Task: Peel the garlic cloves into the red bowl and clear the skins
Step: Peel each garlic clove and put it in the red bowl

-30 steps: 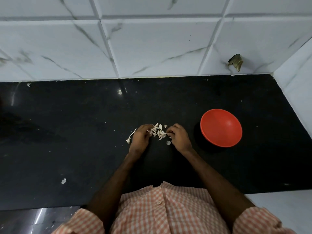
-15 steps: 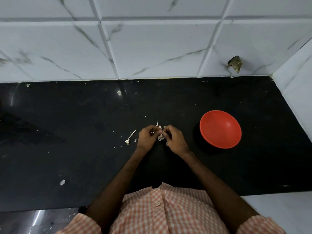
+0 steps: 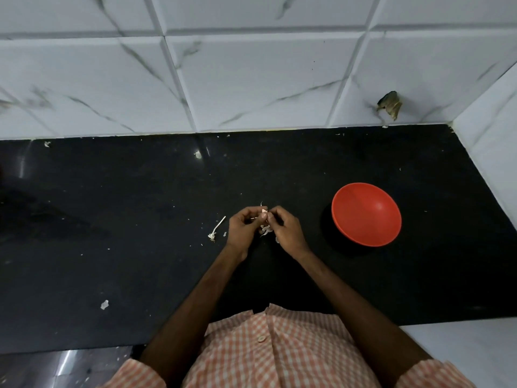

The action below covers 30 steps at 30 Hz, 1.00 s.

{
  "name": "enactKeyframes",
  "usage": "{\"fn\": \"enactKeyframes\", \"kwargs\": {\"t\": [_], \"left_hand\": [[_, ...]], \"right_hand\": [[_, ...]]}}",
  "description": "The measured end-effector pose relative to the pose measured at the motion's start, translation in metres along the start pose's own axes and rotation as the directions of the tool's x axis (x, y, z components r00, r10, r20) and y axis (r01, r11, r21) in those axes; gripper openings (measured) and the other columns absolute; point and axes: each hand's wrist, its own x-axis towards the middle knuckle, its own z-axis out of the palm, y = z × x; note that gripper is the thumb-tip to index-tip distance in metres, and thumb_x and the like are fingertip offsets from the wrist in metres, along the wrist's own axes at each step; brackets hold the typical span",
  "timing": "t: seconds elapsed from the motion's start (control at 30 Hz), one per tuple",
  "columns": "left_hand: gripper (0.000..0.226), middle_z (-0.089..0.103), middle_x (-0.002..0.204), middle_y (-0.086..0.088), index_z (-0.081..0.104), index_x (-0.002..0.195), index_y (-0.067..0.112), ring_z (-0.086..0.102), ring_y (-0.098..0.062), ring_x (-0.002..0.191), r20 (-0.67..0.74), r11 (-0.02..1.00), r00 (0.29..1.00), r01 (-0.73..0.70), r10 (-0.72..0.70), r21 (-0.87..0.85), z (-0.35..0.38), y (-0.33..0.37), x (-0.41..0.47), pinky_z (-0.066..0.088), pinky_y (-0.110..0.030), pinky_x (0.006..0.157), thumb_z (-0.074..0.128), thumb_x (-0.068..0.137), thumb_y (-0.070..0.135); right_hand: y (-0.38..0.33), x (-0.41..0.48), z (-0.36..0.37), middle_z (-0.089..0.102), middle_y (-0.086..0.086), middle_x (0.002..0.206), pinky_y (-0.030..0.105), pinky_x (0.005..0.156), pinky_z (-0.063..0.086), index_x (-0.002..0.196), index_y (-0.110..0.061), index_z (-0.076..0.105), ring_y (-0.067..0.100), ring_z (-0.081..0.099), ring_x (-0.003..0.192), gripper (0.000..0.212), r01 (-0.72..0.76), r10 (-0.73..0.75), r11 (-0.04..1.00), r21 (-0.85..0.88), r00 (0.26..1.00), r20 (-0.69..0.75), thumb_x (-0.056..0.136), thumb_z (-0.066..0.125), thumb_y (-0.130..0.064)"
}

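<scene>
Over the black counter [image 3: 140,205], left hand [image 3: 242,230] and right hand [image 3: 288,230] clamp their grip on a small pale-pink garlic clove [image 3: 263,210].

At frame centre, the left hand [image 3: 242,230] and right hand [image 3: 286,229] pinched a small pale garlic clove [image 3: 264,210] together; the round red plastic bowl [image 3: 366,214] sat at right on the black stone counter [image 3: 112,219].

White, grey-veined wall tiles [image 3: 251,79] are rising behind a black countertop [image 3: 112,247]. A white side wall [image 3: 492,130] is closing the countertop's right end. A dark damaged patch [image 3: 389,103] is showing in the tiles just above the countertop's back edge.
</scene>
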Motion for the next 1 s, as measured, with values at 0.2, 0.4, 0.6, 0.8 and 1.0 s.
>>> {"fn": "enactKeyframes", "kwargs": {"t": [0.2, 0.4, 0.6, 0.8, 1.0], "left_hand": [[0.024, 0.072, 0.084, -0.007, 0.068, 0.111, 0.002, 0.068, -0.011, 0.071, -0.003, 1.000, 1.000, 0.009, -0.009, 0.009, 0.000, 0.001, 0.001, 0.057, -0.022, 0.066, 0.073, 0.087, 0.000], [0.009, 0.073, 0.077, -0.007, 0.067, 0.098, 0.003, 0.070, -0.014, 0.069, 0.029, 0.997, 0.998, 0.058, -0.056, -0.051, -0.004, -0.002, 0.001, 0.059, -0.025, 0.066, 0.070, 0.089, 0.001], [0.005, 0.070, 0.070, -0.006, 0.070, 0.085, 0.007, 0.057, -0.005, 0.052, -0.021, 0.995, 0.999, 0.032, -0.030, 0.099, 0.001, -0.001, -0.001, 0.046, -0.019, 0.051, 0.073, 0.089, 0.006], [0.010, 0.065, 0.071, -0.007, 0.065, 0.088, 0.001, 0.054, 0.001, 0.045, -0.087, 0.983, 0.996, 0.038, -0.023, 0.179, 0.007, -0.003, -0.003, 0.042, -0.015, 0.044, 0.068, 0.094, 0.008], [0.016, 0.062, 0.071, -0.008, 0.061, 0.085, 0.007, 0.053, -0.005, 0.048, -0.094, 0.989, 0.993, 0.076, -0.064, 0.124, 0.011, -0.006, -0.005, 0.036, -0.020, 0.038, 0.063, 0.099, 0.015]], "right_hand": [[-0.009, -0.004, 0.004, 0.071, 0.001, 0.092, 0.021, 0.068, 0.051, 0.096, -0.014, 0.068, 0.004, 0.065, 0.080, 0.011, -0.121, 0.148, 0.943, 0.311, 0.987, -0.062, 0.101, 0.059, -0.016], [-0.016, -0.002, 0.002, 0.073, 0.007, 0.093, 0.035, 0.077, 0.051, 0.092, -0.017, 0.074, 0.022, 0.066, 0.088, 0.010, -0.301, 0.294, 0.813, 0.499, 0.951, 0.094, 0.098, 0.066, -0.019], [-0.019, -0.001, 0.006, 0.075, 0.005, 0.088, 0.025, 0.073, 0.055, 0.092, -0.008, 0.072, 0.013, 0.072, 0.080, 0.017, -0.337, 0.367, 0.777, 0.531, 0.929, 0.052, 0.101, 0.060, -0.016], [-0.021, 0.002, 0.013, 0.074, 0.007, 0.092, 0.025, 0.076, 0.054, 0.091, -0.008, 0.072, 0.014, 0.070, 0.084, 0.020, -0.355, 0.403, 0.773, 0.526, 0.915, 0.024, 0.103, 0.056, -0.014], [-0.022, 0.005, 0.020, 0.070, 0.019, 0.095, 0.037, 0.080, 0.051, 0.089, -0.005, 0.070, 0.027, 0.064, 0.089, 0.024, -0.365, 0.424, 0.745, 0.558, 0.905, 0.026, 0.104, 0.052, -0.011]]}}
